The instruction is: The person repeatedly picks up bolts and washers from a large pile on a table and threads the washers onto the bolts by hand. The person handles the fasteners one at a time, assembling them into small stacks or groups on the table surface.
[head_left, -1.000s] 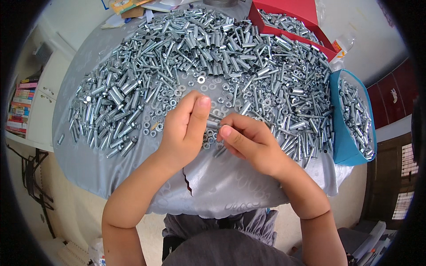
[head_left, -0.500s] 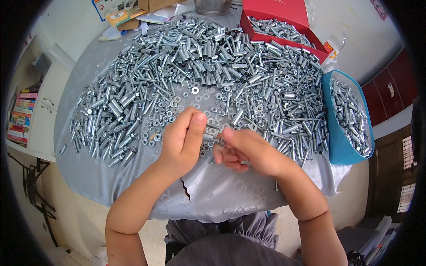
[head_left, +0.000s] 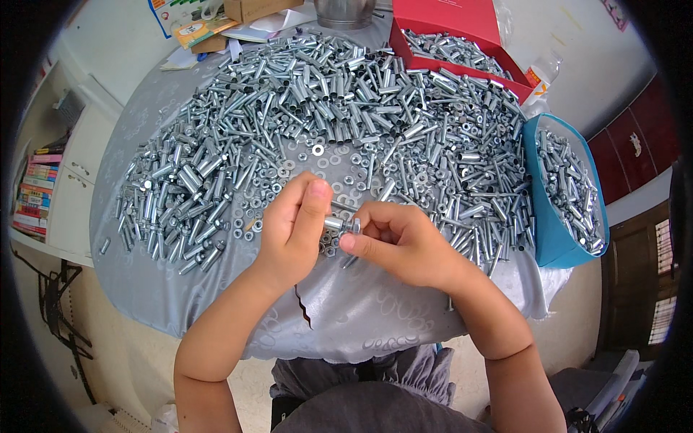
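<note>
Above the near middle of the table, my left hand [head_left: 292, 227] is closed around a shiny metal sleeve anchor bolt [head_left: 334, 223], its thumb lying along the top. The bolt's free end points to the right, toward my right hand [head_left: 408, 245]. That hand pinches a hex nut [head_left: 354, 226] at the bolt's end between thumb and forefinger. A washer seems to sit just behind the nut, though it is too small to be sure. Loose washers and nuts [head_left: 317, 150] lie on the cloth beyond my hands.
A big heap of metal sleeves and bolts [head_left: 310, 86] spreads over the grey tablecloth [head_left: 216, 310]. At the right stands a blue fabric bin [head_left: 570, 254] full of bolts. A red box [head_left: 462, 18] with more parts is at the back, beside a metal pot [head_left: 345, 13].
My right hand's fingers have shifted from loosely curled under the bolt's end to a thumb-and-forefinger pinch on the nut. My left hand has barely moved and keeps hold of the bolt.
</note>
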Tool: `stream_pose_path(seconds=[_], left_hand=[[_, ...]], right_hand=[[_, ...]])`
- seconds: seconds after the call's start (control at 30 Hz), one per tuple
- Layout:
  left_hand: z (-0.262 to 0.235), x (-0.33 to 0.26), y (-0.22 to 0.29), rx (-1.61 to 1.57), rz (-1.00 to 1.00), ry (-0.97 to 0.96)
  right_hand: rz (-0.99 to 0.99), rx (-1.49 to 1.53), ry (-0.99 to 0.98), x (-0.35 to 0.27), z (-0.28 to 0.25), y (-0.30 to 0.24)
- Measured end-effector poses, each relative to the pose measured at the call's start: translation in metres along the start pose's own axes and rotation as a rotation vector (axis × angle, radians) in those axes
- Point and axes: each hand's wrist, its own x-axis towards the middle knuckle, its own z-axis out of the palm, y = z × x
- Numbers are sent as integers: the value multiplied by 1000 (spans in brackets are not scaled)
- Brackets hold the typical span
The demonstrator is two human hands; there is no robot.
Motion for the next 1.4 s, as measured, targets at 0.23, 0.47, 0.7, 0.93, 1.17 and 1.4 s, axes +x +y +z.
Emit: stream_pose_path(seconds=[0.23,0.47,0.7,0.93,1.17,1.4], left_hand=[[3,0,0,11,-60,-35],[3,0,5,-111,-197,-70],[-2,4,-2,-176,-201,-15],[2,4,0,-93,-265,-17],[0,4,0,-250,-295,-41],[4,7,-2,-115,-235,19]], right_hand=[[-158,-48,114,2,3,8],[-96,-74,162,5,-5,7],[-220,-250,113,3,-2,8],[-257,-291,272,0,1,5],[-255,-322,257,3,-2,9],[-232,-228,262,0,0,4]])
